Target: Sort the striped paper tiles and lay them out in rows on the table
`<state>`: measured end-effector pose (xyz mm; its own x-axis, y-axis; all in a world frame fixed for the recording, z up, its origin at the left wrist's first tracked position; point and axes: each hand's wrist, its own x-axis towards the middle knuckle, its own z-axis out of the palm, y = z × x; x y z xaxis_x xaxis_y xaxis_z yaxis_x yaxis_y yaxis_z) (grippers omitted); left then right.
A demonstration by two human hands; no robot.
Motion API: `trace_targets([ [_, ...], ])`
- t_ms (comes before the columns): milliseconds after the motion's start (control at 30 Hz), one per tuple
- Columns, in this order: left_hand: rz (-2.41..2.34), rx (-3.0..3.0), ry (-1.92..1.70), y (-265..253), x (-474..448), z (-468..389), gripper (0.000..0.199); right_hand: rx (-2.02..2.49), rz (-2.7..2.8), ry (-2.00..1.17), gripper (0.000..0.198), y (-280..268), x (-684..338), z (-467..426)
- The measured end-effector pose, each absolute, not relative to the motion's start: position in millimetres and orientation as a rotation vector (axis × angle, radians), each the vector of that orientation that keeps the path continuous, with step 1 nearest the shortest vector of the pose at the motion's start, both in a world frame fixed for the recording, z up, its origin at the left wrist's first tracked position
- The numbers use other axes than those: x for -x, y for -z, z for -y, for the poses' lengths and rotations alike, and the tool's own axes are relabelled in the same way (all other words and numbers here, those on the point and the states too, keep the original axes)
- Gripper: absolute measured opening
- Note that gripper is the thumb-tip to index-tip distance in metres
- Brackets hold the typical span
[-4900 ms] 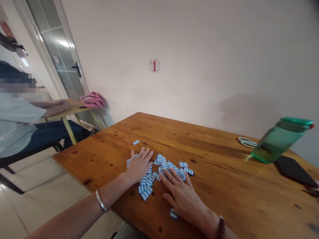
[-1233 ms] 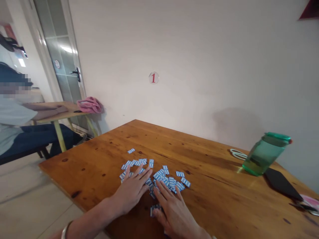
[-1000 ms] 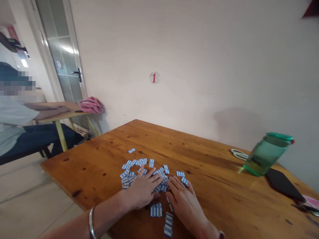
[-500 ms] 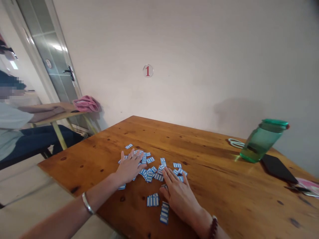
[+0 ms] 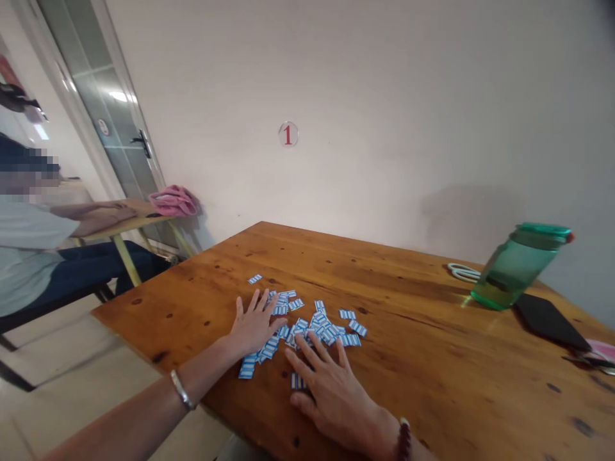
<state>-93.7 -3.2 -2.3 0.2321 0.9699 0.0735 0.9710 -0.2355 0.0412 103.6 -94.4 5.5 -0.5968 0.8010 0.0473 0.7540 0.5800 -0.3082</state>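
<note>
Many small blue-and-white striped cards (image 5: 327, 328) lie in a loose, overlapping heap on the wooden table (image 5: 432, 358). My left hand (image 5: 254, 325) rests palm down over the heap's left side, fingers spread. Flat at the near right edge of the heap lies my right hand (image 5: 331, 397), its fingers apart and its fingertips on the cards. Part of a striped card (image 5: 298, 381) shows from under the right hand. One single card (image 5: 254, 279) sits apart, beyond the left hand. Cards beneath both palms are hidden.
At the right stand a green bottle (image 5: 521, 266), a white cable (image 5: 462, 272) and a dark flat device (image 5: 552, 323). Against the wall, a pink cloth (image 5: 173, 200) lies on another table. A seated person (image 5: 33, 243) is at the left.
My right hand has shifted toward me and slightly left, its fingers spreading and covering cards near the front edge. The cards in the heap have moved about. The view has shifted slightly.
</note>
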Motion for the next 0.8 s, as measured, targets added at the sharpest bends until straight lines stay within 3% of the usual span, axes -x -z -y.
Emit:
trace_targets([
  [167,2.108,2.324,0.172,0.9,95.7,-23.7,0.074,1.393,2.626,-0.354,0.056,-0.4,-105.6,89.2],
  [267,2.163,2.233,0.234,2.7,96.4,-30.7,0.069,1.615,2.522,-0.252,0.060,-0.1,-113.1,78.8],
  [400,1.896,2.385,0.339,0.6,86.9,-20.2,0.054,1.809,2.432,-0.222,0.060,-1.8,-119.2,70.7],
  [633,1.455,2.809,0.200,-6.7,60.3,-0.4,0.054,1.521,2.609,-0.297,0.047,-13.4,-117.5,73.9],
  [800,1.552,2.692,0.238,4.8,59.3,-3.5,0.053,1.949,2.280,-0.133,0.050,-10.3,-136.3,58.0],
])
